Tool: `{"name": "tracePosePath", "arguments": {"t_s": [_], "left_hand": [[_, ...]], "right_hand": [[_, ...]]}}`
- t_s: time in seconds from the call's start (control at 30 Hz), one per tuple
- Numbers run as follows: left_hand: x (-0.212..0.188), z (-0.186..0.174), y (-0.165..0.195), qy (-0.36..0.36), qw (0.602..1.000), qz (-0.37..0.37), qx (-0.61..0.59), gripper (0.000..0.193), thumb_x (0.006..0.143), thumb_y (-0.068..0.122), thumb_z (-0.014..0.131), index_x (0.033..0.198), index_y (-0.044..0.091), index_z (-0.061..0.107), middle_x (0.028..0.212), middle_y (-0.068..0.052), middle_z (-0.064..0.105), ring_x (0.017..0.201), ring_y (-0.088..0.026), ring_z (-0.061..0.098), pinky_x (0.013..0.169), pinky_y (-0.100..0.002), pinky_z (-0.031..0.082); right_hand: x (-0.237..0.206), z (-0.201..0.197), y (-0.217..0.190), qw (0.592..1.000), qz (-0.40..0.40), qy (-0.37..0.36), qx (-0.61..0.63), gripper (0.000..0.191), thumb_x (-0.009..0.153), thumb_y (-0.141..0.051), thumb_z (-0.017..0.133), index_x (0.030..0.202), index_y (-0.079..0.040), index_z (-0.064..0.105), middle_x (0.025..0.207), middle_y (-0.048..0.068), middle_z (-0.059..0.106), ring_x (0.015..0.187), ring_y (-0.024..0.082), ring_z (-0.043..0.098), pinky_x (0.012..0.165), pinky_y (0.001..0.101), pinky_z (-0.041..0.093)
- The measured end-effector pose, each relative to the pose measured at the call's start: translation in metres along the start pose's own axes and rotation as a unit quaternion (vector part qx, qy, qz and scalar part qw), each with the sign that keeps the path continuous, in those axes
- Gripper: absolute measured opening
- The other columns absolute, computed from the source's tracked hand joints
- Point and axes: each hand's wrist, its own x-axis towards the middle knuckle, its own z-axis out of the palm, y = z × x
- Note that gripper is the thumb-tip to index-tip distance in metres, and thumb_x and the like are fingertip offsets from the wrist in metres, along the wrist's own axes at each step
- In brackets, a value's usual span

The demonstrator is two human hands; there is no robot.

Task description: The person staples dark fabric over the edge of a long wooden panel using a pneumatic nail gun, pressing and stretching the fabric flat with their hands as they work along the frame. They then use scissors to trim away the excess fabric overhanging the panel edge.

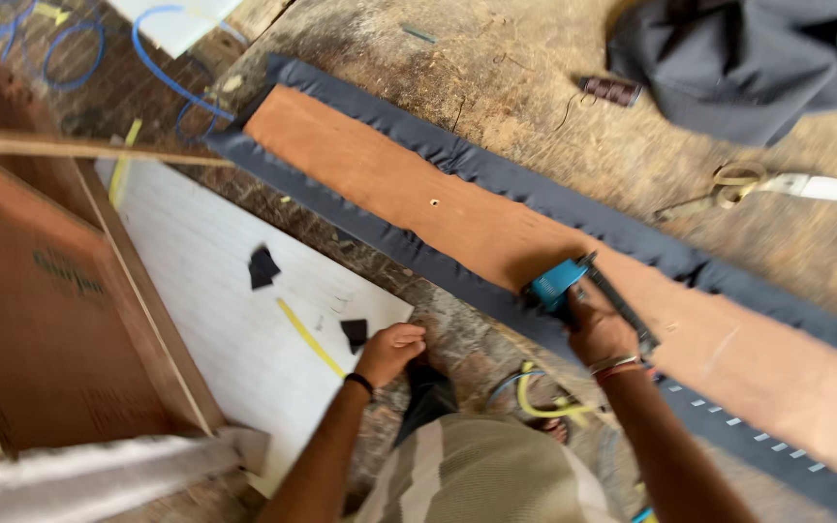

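Dark blue-grey fabric [496,179] wraps the long edges of a reddish-brown board [457,218], which lies slantwise across a worn workbench [535,77] from its upper left toward its lower right edge; the fabric is puckered along the far edge of the board and folded over the near edge, where a row of pale staples [758,436] shows toward the lower right. The right hand [598,329] is clamped around a staple gun [583,286] with a blue body and a black nose, which sits on the near edge of the board, about midway along it, touching the fabric fold; a banded wrist shows just behind the hand. The left hand [391,351] is closed into a loose fist with nothing visibly in it, though whether it holds something small I cannot tell; it hangs off the bench, over the near corner of a white panel [205,291] on the floor; a black band circles its wrist. Two dark fabric scraps [263,266] and a yellow strip [307,337] lie on that panel. A wooden frame [60,320] stands at the left. On the far side of the bench rest scissors [777,184], blurred, and a heap of dark cloth [748,58] at the upper right corner; blue hose [162,73] loops at the upper left.
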Motion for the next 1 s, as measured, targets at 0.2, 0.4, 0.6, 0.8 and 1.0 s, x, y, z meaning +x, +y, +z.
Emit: {"name": "tracePosePath", "arguments": {"t_s": [0.2,0.4,0.6,0.8,1.0], "left_hand": [[0.047,-0.043,-0.018,-0.092,0.995,-0.025,0.002,0.032,0.092,0.023,0.072,0.119,0.006,0.073,0.114,-0.009,0.077,0.109,-0.019,0.072,0.094,-0.034,0.057],[0.114,-0.041,0.042,-0.134,0.991,0.011,-0.002,0.026,0.092,0.02,0.072,0.112,0.004,0.075,0.105,-0.009,0.079,0.101,-0.016,0.073,0.089,-0.031,0.058],[0.144,-0.006,0.109,-0.195,0.98,0.035,-0.019,0.026,0.093,0.018,0.071,0.115,0.004,0.073,0.106,-0.004,0.077,0.101,-0.012,0.071,0.09,-0.027,0.057],[0.151,-0.008,0.117,-0.178,0.98,-0.021,-0.09,0.029,0.092,0.015,0.072,0.116,0.0,0.072,0.108,-0.007,0.076,0.103,-0.013,0.071,0.091,-0.029,0.058],[0.148,-0.046,0.091,-0.107,0.989,-0.092,-0.051,0.029,0.092,0.01,0.07,0.118,-0.002,0.071,0.109,-0.011,0.077,0.102,-0.017,0.072,0.09,-0.03,0.057]], "right_hand": [[0.006,0.006,-0.032,0.988,0.146,-0.001,0.045,0.05,0.097,-0.022,0.059,0.145,-0.038,0.058,0.109,0.008,0.076,0.096,0.035,0.074,0.082,0.0481,0.058],[-0.028,0.01,-0.039,0.958,0.145,0.151,0.196,0.062,0.079,-0.024,0.071,0.139,-0.032,0.058,0.115,0.013,0.074,0.097,0.036,0.071,0.079,0.0455,0.056],[0.0,-0.019,0.012,0.889,0.338,0.151,0.27,0.034,0.093,-0.037,0.07,0.119,-0.017,0.079,0.116,0.013,0.078,0.106,0.028,0.075,0.095,0.0371,0.058],[0.114,-0.083,0.103,0.852,0.324,0.184,0.368,0.04,0.088,-0.032,0.072,0.122,-0.012,0.075,0.116,0.011,0.076,0.104,0.025,0.073,0.093,0.0372,0.056],[0.197,-0.079,0.185,0.756,0.48,0.288,0.34,0.076,0.08,-0.037,0.084,0.139,-0.002,0.05,0.139,0.023,0.05,0.121,0.037,0.058,0.105,0.0436,0.045]]}}
